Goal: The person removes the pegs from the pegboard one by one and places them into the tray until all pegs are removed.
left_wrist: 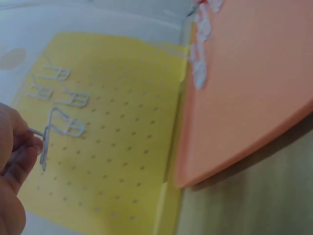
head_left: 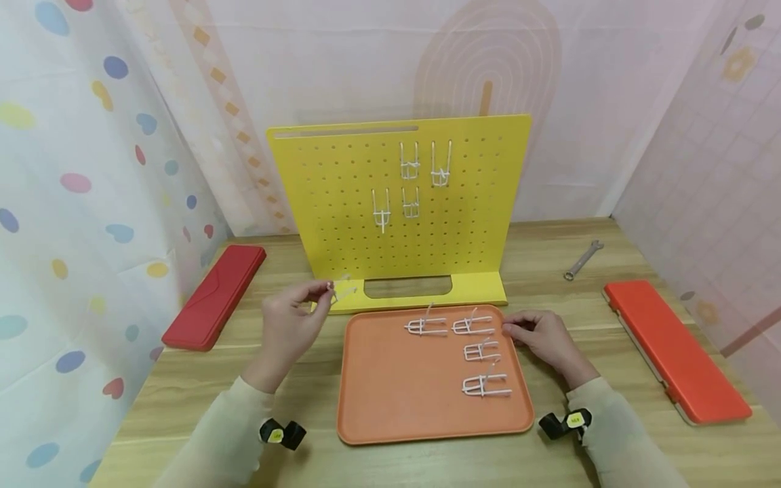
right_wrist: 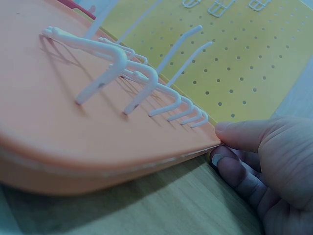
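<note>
My left hand [head_left: 291, 329] pinches a white wire pegboard hook [left_wrist: 47, 142] by one end, between thumb and fingers. It is in front of the lower left of the yellow pegboard [head_left: 342, 224], which stands upright with several white hooks [head_left: 381, 215] hung on it. At the right edge of the orange tray [head_left: 396, 386], my right hand [head_left: 545, 339] grips the rim, thumb above and fingers below in the right wrist view. Several more white hooks [head_left: 482, 386] lie on the right half and back of the tray, prongs pointing various ways.
A dark red case [head_left: 215, 297] lies on the wooden table at the left. On the right are a bright red case [head_left: 677, 352] and, farther back, a metal wrench [head_left: 584, 260]. Patterned curtains [head_left: 366, 61] enclose the table at the back and sides.
</note>
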The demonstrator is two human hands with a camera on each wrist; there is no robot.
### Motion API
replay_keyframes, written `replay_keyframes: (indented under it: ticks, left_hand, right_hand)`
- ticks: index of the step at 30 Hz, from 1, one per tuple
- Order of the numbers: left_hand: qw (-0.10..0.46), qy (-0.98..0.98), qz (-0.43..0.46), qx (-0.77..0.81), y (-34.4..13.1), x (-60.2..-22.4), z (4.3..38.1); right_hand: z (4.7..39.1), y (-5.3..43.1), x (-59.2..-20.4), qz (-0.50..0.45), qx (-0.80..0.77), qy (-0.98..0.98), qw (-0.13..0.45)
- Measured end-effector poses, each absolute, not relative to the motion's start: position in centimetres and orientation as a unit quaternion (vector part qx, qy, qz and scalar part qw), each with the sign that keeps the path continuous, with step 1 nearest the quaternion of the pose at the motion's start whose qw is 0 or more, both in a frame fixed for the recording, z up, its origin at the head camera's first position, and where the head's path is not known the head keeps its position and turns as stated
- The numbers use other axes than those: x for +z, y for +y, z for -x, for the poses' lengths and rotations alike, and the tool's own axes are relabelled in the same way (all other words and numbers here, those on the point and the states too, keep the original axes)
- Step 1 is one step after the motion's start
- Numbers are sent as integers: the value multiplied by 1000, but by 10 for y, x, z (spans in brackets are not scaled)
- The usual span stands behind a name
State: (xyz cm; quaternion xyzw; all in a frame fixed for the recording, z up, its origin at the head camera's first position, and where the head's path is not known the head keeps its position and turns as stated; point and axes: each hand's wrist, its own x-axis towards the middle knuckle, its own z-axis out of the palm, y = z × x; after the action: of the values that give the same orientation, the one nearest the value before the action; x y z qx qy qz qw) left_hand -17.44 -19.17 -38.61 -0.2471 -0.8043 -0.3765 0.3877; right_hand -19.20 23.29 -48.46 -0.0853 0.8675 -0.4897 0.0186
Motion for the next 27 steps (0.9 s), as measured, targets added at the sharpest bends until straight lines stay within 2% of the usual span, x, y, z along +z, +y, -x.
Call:
replay_keyframes:
  ticks: [7,21,27]
  left_hand:
    - [337,-808,287,-388,-176,-409,163]
    - [208,-825,288,-438,-130,-433,154]
    - [190,-826,306,-434,-111,-436,153]
  right_hand:
    - [193,233,-483,87,-492,866,19]
    - [191,233,-483,85,-487,869,14]
    - [191,233,-483,84,-487,869,18]
